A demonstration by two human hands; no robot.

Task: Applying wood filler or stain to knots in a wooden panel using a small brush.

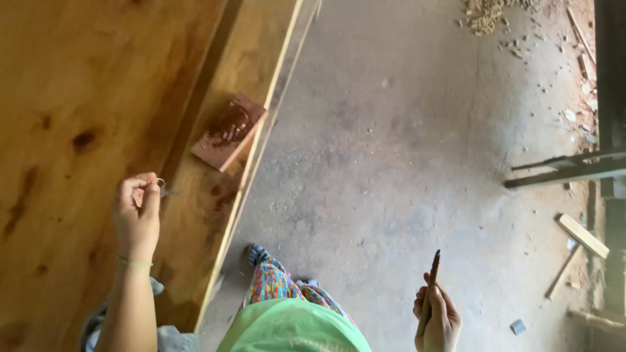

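Note:
My left hand point(137, 208) is raised over a varnished wooden panel point(78, 117), its fingers pinched on a small metal piece point(163, 188) with a ring at its end; a green band circles the wrist. Down at the lower right, my right hand point(438, 316) holds a thin brown stick-like tool point(430, 287) pointing upward, over the concrete floor point(391, 150). A small reddish wooden block point(229, 132) smeared with dark paste lies on the panel's lighter edge strip, up and to the right of my left hand.
My patterned trouser leg and shoe point(257, 254) stand beside the panel's edge. Wood scraps and chips point(580, 234) litter the floor at right, near dark metal bars point(567, 171). A pile of shavings point(486, 16) lies at the top.

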